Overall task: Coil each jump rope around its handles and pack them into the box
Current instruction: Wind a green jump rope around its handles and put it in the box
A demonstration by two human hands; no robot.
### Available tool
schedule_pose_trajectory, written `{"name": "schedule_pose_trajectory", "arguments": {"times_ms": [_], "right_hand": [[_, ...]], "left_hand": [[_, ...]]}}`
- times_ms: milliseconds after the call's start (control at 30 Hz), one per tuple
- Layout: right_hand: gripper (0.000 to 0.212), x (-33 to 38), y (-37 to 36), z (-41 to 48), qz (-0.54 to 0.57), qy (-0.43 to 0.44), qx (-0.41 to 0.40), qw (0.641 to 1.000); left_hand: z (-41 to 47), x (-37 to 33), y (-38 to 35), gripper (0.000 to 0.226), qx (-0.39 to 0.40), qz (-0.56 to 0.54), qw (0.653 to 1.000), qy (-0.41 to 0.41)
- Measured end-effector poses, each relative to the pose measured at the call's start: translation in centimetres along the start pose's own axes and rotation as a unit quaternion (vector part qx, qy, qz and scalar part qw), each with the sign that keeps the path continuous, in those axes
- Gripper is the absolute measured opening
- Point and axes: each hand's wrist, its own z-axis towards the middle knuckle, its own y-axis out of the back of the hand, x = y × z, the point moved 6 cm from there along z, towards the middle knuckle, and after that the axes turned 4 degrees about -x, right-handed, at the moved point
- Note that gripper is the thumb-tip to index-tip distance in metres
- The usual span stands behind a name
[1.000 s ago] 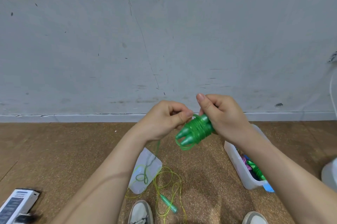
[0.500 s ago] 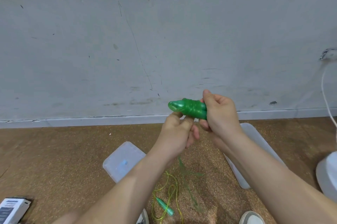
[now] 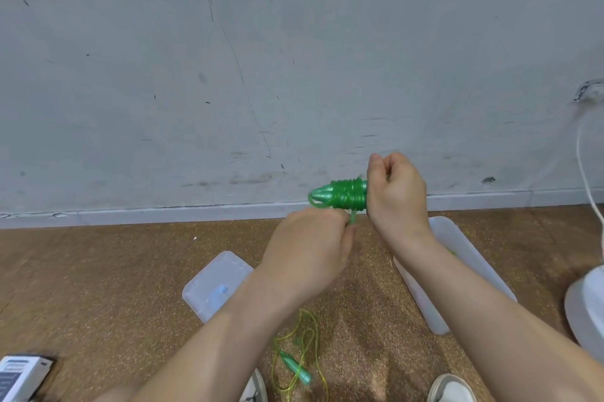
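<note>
the green jump rope (image 3: 347, 195) is held up in the air in front of the wall, wound in tight turns around its two handles, whose tips point to the person's left. the right hand (image 3: 397, 199) has a closed grip around the far end of the bundle, fingers curled over it. the left hand (image 3: 310, 248) sits just below, its fingers curled and pinching the short loose tail that drops from the coil.

the coil looks nearly done, so the likely trouble is at the finish. if the tail is not tucked under a turn, or the left grip eases before it is locked, the springy plastic cord could loosen and several turns could slide off the tapered tips. pulling too hard could drag the turns towards those tips as well.

the box (image 3: 425, 303) lies on the floor under the right forearm, its lid (image 3: 212, 287) off to the left. a yellow-green jump rope (image 3: 294, 365) lies loose between the feet and could snag a shoe.
</note>
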Motion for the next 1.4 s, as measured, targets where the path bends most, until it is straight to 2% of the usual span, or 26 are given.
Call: {"name": "schedule_pose_trajectory", "arguments": {"times_ms": [167, 333, 467, 633, 700, 767, 833, 900, 1000, 1100, 1133, 1167, 1233, 1333, 1400], "right_hand": [[0.032, 0.0, -0.5, -0.1, -0.078, 0.056, 0.022, 0.995], [0.036, 2.2, -1.6, -1.8, -0.128, 0.207, 0.096, 0.965], [0.037, 3.5, -2.2, -2.8, -0.049, 0.261, 0.181, 0.947], [0.044, 4.1, -2.2, -3.0, 0.033, 0.238, 0.232, 0.942], [0.044, 4.1, -2.0, -2.9, 0.076, 0.213, 0.244, 0.943], [0.045, 4.3, -1.7, -2.8, 0.132, 0.176, 0.25, 0.943], [0.045, 4.2, -1.4, -2.7, 0.181, 0.131, 0.243, 0.944], [0.047, 3.9, -1.1, -2.6, 0.235, 0.067, 0.228, 0.942], [0.049, 2.7, -0.9, -2.5, 0.303, -0.049, 0.185, 0.933], [0.047, 2.1, -0.8, -2.7, 0.35, -0.124, 0.145, 0.917], [0.047, 2.1, -0.9, -2.8, 0.363, -0.137, 0.134, 0.912], [0.046, 2.1, -0.9, -2.9, 0.37, -0.143, 0.122, 0.91], [0.046, 1.9, -0.6, -2.7, 0.374, -0.144, 0.089, 0.912], [0.048, 1.4, 0.1, -2.0, 0.369, -0.138, 0.037, 0.919], [0.049, 1.2, 0.2, -1.7, 0.348, -0.12, 0.017, 0.93]], "left_hand": [[-0.5, -1.8, 1.8, 0.029, -0.035, 0.094, 0.992, -0.077], [0.2, 0.2, 4.1, 0.017, -0.083, 0.026, 0.984, -0.155], [1.0, 2.7, 4.0, 0.023, -0.043, -0.051, 0.995, -0.079], [1.0, 4.1, 3.3, 0.016, -0.006, -0.196, 0.98, -0.01], [1.0, 4.3, 3.2, 0.014, -0.006, -0.261, 0.965, 0.026], [1.0, 4.5, 2.8, 0.022, 0.012, -0.34, 0.938, 0.069], [0.9, 4.6, 1.5, 0.036, 0.057, -0.438, 0.891, 0.108], [0.7, 4.1, 0.2, 0.046, 0.094, -0.54, 0.823, 0.146], [0.4, 2.6, -0.9, 0.034, 0.102, -0.646, 0.726, 0.213], [0.5, 1.8, -1.9, 0.054, 0.096, -0.683, 0.683, 0.241], [0.6, 1.7, -2.2, 0.052, 0.098, -0.693, 0.672, 0.241], [0.5, 1.6, -2.4, 0.043, 0.101, -0.697, 0.669, 0.239], [0.2, 1.4, -2.8, 0.025, 0.113, -0.678, 0.688, 0.232], [-0.3, 0.7, -3.5, 0.038, 0.124, -0.654, 0.711, 0.228], [-0.4, 0.7, -3.3, 0.038, 0.102, -0.621, 0.742, 0.232]]}}
